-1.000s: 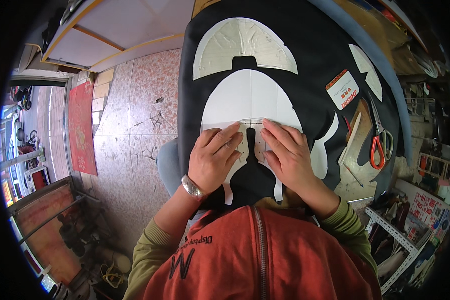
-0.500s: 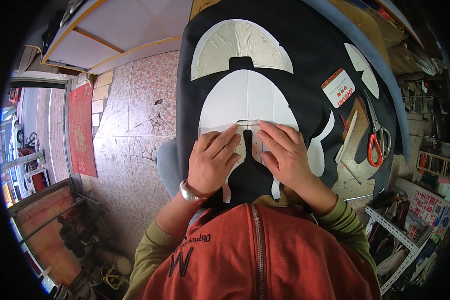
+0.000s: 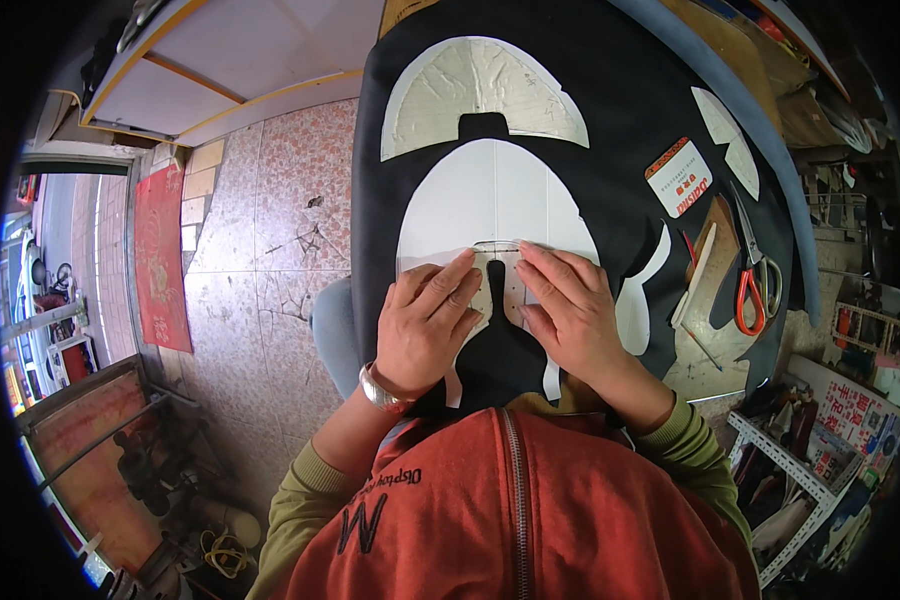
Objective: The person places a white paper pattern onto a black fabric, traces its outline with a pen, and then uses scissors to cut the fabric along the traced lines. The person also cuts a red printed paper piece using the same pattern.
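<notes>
Right of the curved white pattern lies bare cloth. Left hand and right hand touch the pattern, grip unclear.

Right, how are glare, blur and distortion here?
Head view: fisheye bending toward a black rim, bluish fringing by the bright rectangular doorway. Head view: reflections on glossy pinkish floor tiles. Head view: left bare hand and right bare hand look fairly sharp over the white arched sheet.
</notes>
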